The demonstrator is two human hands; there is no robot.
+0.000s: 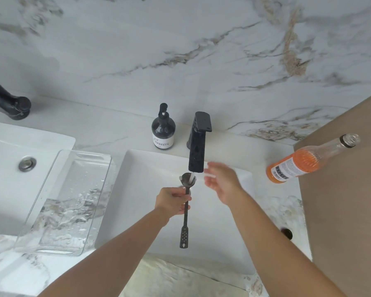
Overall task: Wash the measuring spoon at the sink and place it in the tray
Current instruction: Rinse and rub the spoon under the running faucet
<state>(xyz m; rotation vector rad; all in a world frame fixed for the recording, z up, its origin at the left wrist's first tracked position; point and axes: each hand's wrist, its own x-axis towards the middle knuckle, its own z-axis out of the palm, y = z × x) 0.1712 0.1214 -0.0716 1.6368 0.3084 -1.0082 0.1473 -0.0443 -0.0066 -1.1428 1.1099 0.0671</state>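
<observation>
Lengthwise, measuring spoon (185, 213) bowl toward faucet (197, 151), handle toward viewer.

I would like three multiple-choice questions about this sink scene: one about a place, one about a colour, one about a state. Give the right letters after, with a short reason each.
1. Where is the clear tray?
A. to the left of the sink being used
B. inside that sink
C. on the brown surface

2. What colour is the liquid in the bottle on the right?
A. green
B. orange
C. blue

3. What is the state of the tap?
A. off
C. removed
B. running onto the spoon bowl

Answers:
1 A: the clear tray lies left of the sink.
2 B: the bottle holds orange liquid.
3 B: water from the tap hits the measuring spoon, held by the left hand; the right hand is open.
</observation>
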